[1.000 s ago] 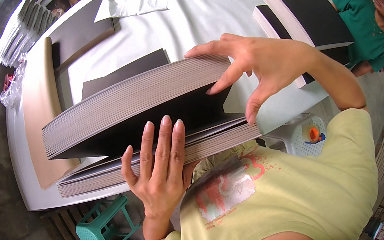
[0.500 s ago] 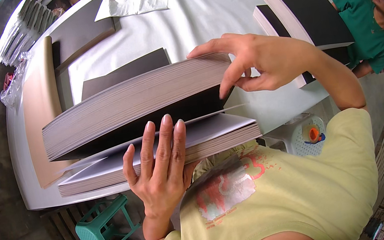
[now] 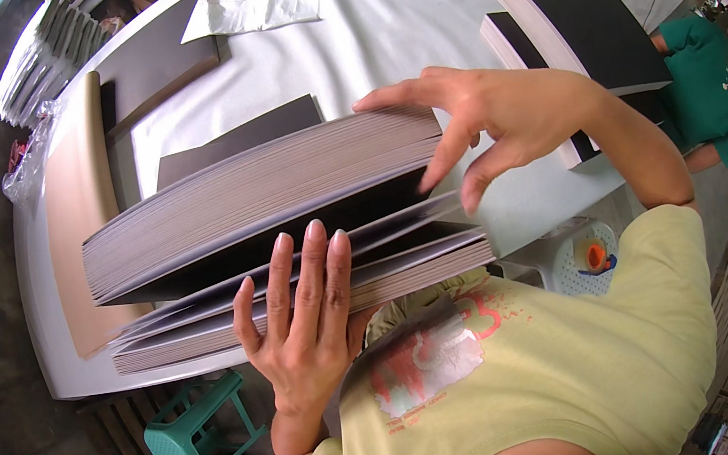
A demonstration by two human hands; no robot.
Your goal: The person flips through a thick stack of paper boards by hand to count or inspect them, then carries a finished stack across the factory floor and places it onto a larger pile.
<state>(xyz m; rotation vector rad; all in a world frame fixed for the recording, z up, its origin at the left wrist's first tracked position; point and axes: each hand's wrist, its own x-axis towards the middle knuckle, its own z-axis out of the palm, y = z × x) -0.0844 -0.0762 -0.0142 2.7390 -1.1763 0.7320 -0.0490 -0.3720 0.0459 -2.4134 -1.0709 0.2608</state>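
A thick stack of black and white sheets (image 3: pixel 262 186) with pale grey edges lies in front of me, parted into a raised upper block and a lower block (image 3: pixel 419 273). Several loose leaves fan out in the gap between them. My right hand (image 3: pixel 508 114) grips the upper block at its right end, one fingertip on top and another at the parted leaves; its thumb stands off to the side. Against the near edge of the lower block, my left hand (image 3: pixel 302 318) rests with its fingers stretched upward; its thumb is hidden.
Dark sheets (image 3: pixel 240 137) lie just behind the stack. Farther left are a tan sheet with a rolled edge (image 3: pixel 84 234) and a dark block (image 3: pixel 157 60). Black stacks (image 3: pixel 584 26) stand at the right, near a person in green (image 3: pixel 706 68). Stools (image 3: pixel 192 436) stand below the table.
More leaves have dropped from the upper block into the gap. My right hand's lower digit has swung out to the right. My left hand stays put. The person in green has shifted.
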